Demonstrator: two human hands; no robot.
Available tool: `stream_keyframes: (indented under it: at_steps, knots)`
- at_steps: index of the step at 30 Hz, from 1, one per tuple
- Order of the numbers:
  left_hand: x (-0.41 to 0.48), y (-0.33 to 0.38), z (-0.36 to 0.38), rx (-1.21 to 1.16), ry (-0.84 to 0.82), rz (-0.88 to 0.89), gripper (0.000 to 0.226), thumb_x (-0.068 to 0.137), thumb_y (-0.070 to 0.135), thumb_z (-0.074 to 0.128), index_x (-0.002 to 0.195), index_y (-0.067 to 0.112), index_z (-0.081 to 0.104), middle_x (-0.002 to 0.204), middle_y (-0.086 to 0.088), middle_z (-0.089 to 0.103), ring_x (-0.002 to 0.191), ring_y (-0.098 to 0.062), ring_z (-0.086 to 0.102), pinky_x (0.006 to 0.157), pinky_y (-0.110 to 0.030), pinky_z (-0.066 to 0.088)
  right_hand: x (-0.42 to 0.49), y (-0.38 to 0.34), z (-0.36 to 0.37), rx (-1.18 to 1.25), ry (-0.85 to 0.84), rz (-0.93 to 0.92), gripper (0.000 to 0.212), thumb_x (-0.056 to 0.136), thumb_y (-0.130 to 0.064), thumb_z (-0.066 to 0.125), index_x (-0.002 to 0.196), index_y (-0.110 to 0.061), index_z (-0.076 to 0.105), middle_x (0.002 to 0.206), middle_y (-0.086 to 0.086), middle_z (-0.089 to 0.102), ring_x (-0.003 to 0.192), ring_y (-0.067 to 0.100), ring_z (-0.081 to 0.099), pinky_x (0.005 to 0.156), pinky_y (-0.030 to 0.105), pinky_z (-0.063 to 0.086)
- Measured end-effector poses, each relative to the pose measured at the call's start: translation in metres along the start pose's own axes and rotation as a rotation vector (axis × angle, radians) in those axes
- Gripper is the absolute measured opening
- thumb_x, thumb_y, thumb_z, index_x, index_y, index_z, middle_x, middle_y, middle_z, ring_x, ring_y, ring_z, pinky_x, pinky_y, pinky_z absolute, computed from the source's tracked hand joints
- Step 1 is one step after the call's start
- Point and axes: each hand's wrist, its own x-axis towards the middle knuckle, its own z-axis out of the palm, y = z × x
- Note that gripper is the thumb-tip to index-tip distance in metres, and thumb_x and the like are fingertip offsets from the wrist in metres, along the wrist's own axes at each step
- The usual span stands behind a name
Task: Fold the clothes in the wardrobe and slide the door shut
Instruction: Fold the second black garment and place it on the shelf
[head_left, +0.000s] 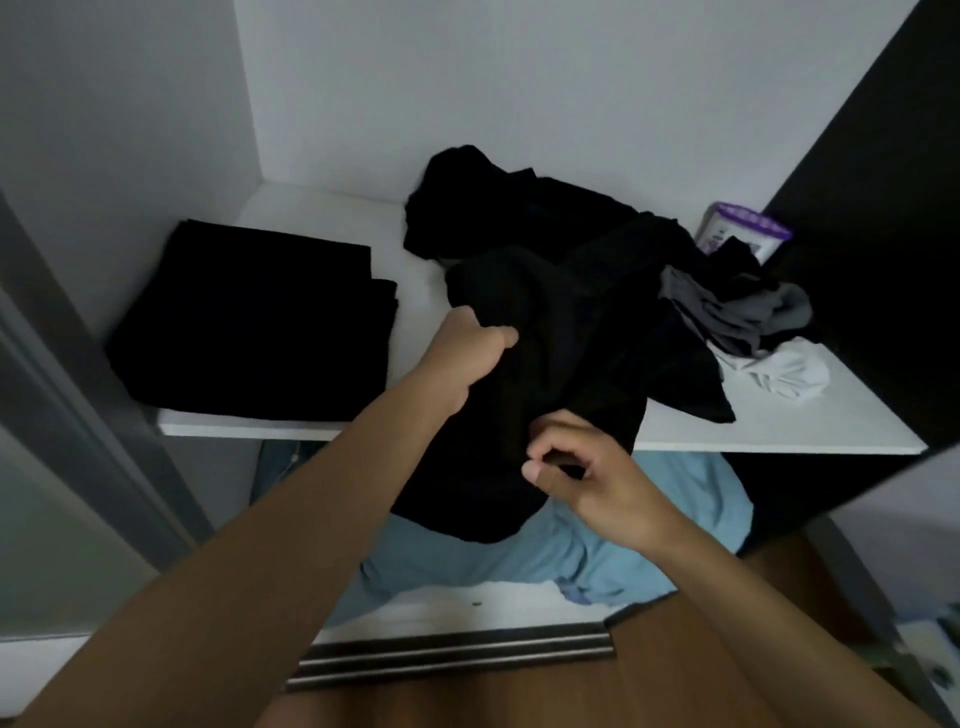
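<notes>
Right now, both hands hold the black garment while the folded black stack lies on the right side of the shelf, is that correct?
Not quite: the head view shows the folded black stack on the left side of the shelf, not the right. The left hand and right hand do both hold the black garment.

Dim, soft, wide-angle edge distortion

White container with a purple patterned lid standing upright at the far back right, brown wooden floor along the bottom, blurred small items at the lower right edge
</notes>
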Motion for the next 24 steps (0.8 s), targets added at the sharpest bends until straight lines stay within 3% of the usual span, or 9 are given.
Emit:
stream_keyframes:
  at_steps: [2,4,6,9,12,15,19,22,24]
  knots:
    - [-0.014,-0.006,0.015,0.085,0.006,0.048,0.032,0.097,0.024,0.06,0.126,0.014,0.054,0.119,-0.001,0.062,0.106,-0.019,0.06,0.092,-0.034,0.05,-0.022,0.009,-0.003,0.067,-0.037,0.117,0.011,0.093,-0.013,0.07,0.083,-0.015,0.074,0.102,-0.001,0.068,0.099,0.01,0.065,0.09,0.023,0.047]
    - [-0.038,-0.012,0.029,0.117,-0.028,0.114,0.028,0.099,0.026,0.056,0.125,0.019,0.057,0.111,0.005,0.064,0.1,-0.012,0.062,0.082,-0.026,0.048,-0.046,0.018,-0.019,0.273,0.145,0.253,0.01,0.091,-0.024,0.07,0.088,-0.019,0.078,0.101,-0.002,0.075,0.101,0.008,0.069,0.094,0.028,0.051]
    - [-0.066,-0.02,0.043,0.131,-0.085,0.164,0.023,0.1,0.029,0.054,0.123,0.03,0.059,0.103,0.016,0.064,0.092,0.0,0.064,0.074,-0.015,0.046,-0.069,0.03,-0.039,0.539,0.368,0.397,0.035,0.084,-0.049,0.069,0.104,-0.021,0.075,0.108,-0.002,0.076,0.107,0.013,0.07,0.099,0.041,0.053]
    - [-0.112,-0.039,0.074,0.223,-0.194,0.162,0.015,0.102,0.032,0.054,0.115,0.036,0.062,0.104,0.018,0.067,0.089,0.007,0.065,0.075,-0.01,0.047,-0.097,0.046,-0.054,0.896,0.263,0.49,0.067,0.078,-0.073,0.063,0.128,-0.028,0.063,0.122,0.0,0.072,0.114,0.022,0.069,0.096,0.05,0.052]
    - [-0.158,-0.065,0.125,0.356,-0.233,0.173,0.024,0.102,0.028,0.054,0.124,0.028,0.064,0.107,0.013,0.07,0.1,-0.003,0.066,0.082,-0.016,0.048,-0.126,0.051,-0.037,1.003,0.086,0.447,0.062,0.085,-0.064,0.063,0.137,-0.031,0.057,0.128,0.001,0.07,0.117,0.025,0.067,0.097,0.05,0.053]
    - [-0.201,-0.09,0.169,0.356,-0.182,0.226,0.031,0.099,0.014,0.054,0.127,0.025,0.061,0.108,0.014,0.068,0.105,-0.003,0.065,0.088,-0.016,0.048,-0.166,0.061,-0.018,1.056,0.248,0.438,0.04,0.093,-0.039,0.067,0.127,-0.019,0.065,0.114,0.007,0.075,0.108,0.022,0.071,0.088,0.035,0.06]
    - [-0.254,-0.13,0.206,0.172,-0.205,0.162,0.054,0.098,-0.005,0.051,0.14,0.027,0.045,0.121,0.007,0.066,0.114,-0.001,0.063,0.099,-0.018,0.047,-0.233,0.091,-0.009,1.347,0.359,0.56,0.037,0.097,-0.036,0.063,0.125,-0.012,0.067,0.111,0.011,0.076,0.102,0.026,0.073,0.081,0.036,0.061]
    - [-0.284,-0.158,0.227,0.224,0.011,0.156,0.046,0.098,0.003,0.059,0.139,0.021,0.049,0.123,0.01,0.062,0.115,0.003,0.057,0.102,-0.018,0.043,-0.281,0.104,-0.006,1.599,0.353,0.623,0.043,0.098,-0.044,0.058,0.125,-0.012,0.066,0.114,0.012,0.075,0.102,0.028,0.073,0.075,0.037,0.062]
    - [-0.301,-0.177,0.231,0.293,0.03,0.054,0.051,0.093,0.024,0.07,0.139,0.024,0.049,0.126,0.014,0.06,0.122,-0.001,0.053,0.105,-0.022,0.043,-0.311,0.111,-0.007,1.723,0.359,0.568,0.045,0.1,-0.045,0.053,0.131,-0.014,0.063,0.123,0.013,0.071,0.111,0.03,0.07,0.085,0.041,0.06]
